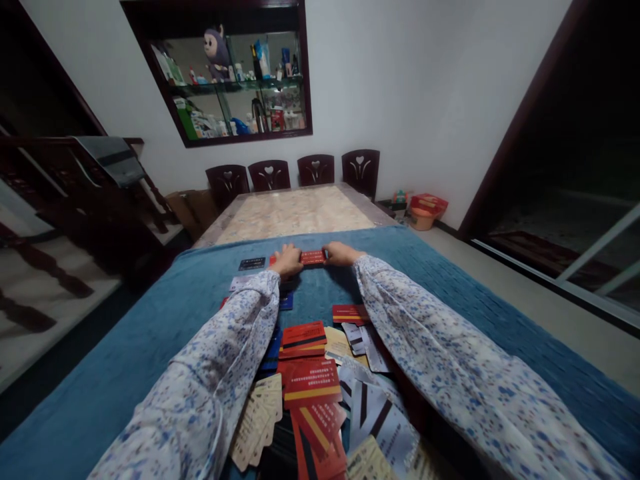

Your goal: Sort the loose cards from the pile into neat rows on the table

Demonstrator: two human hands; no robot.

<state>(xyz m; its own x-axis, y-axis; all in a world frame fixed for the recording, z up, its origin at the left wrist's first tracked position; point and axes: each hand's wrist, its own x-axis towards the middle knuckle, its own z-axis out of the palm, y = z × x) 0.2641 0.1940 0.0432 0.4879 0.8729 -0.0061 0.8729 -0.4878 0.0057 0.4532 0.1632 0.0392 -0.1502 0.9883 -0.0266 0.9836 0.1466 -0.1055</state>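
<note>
At the far part of the blue cloth, a red card [313, 258] lies between my two hands. My right hand [341, 254] pinches its right end with thumb and fingers. My left hand [287, 261] is at its left end, fingers spread and bent downward, partly covering another red card [273, 260]. Left of that is a black card [252, 263]. Nearer me are a pale card [241, 283] and a blue card [287, 301], both partly hidden by my left sleeve.
A loose heap of red cards [313, 383], silver cards [383, 420] and cream cards [257, 420] lies close to me between my forearms. The blue cloth [165, 320] covers the near table. Beyond stand the bare tabletop [300, 207] and several dark chairs [316, 170].
</note>
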